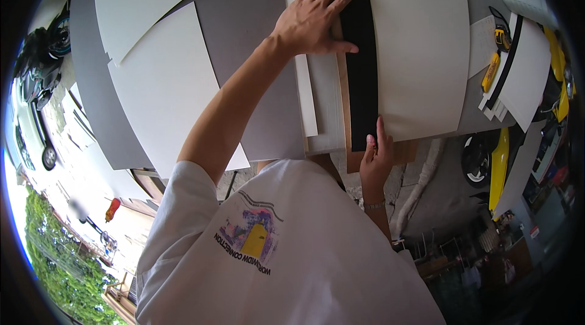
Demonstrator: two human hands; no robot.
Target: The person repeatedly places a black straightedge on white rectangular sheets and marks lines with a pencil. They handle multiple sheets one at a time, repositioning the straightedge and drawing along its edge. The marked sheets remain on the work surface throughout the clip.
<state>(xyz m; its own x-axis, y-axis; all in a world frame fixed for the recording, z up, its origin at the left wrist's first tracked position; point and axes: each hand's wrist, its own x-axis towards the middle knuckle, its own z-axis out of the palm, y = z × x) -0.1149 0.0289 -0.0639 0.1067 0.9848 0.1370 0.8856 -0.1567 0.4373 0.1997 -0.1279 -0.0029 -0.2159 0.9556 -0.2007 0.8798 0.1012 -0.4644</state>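
Observation:
A long black strip point(363, 81) lies along the left edge of a white sheet point(420, 50). My left hand point(314, 17) rests open across the strip's far part, fingers spread and thumb stretched to the right. At the strip's near end is my right hand point(378, 160), its index finger extended along the seam between strip and sheet. Its thumb is apart from that finger, and its other fingers are mostly hidden. Brown board point(345, 99) shows beneath the strip's left side. A narrow white strip point(309, 99) lies further left.
White sheets point(164, 81) overlap on a grey board point(259, 99) at left. On the right lie a yellow utility knife point(490, 72), a tape measure point(502, 38) and white offcuts point(499, 110). A yellow wheeled vehicle point(498, 160) stands beyond the right edge.

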